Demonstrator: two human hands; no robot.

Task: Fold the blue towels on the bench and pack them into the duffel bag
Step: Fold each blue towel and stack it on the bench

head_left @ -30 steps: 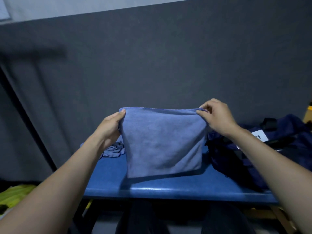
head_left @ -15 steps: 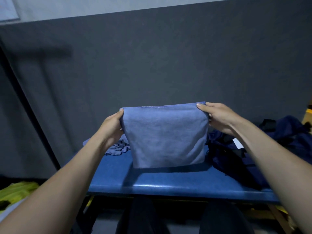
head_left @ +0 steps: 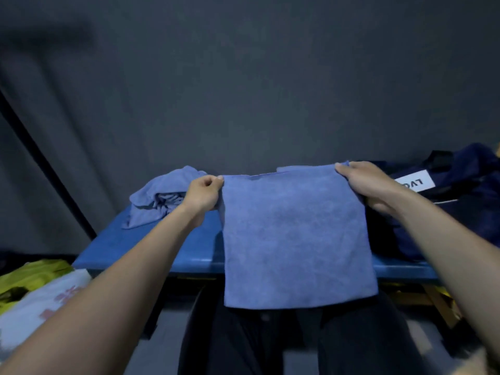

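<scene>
Towel now lower, unfolded longer between both hands; duffel bag beside.

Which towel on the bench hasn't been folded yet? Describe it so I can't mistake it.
Start at the blue bench and go to its left end. The crumpled towel lies heaped there against the wall, beside the left hand. Unlike the flat towel held up by both hands, it is bunched and wrinkled.

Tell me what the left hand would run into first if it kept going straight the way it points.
Likely the crumpled blue towel heaped on the bench, just beyond the left hand and partly hidden by it. Depth is unclear from one view.
</scene>
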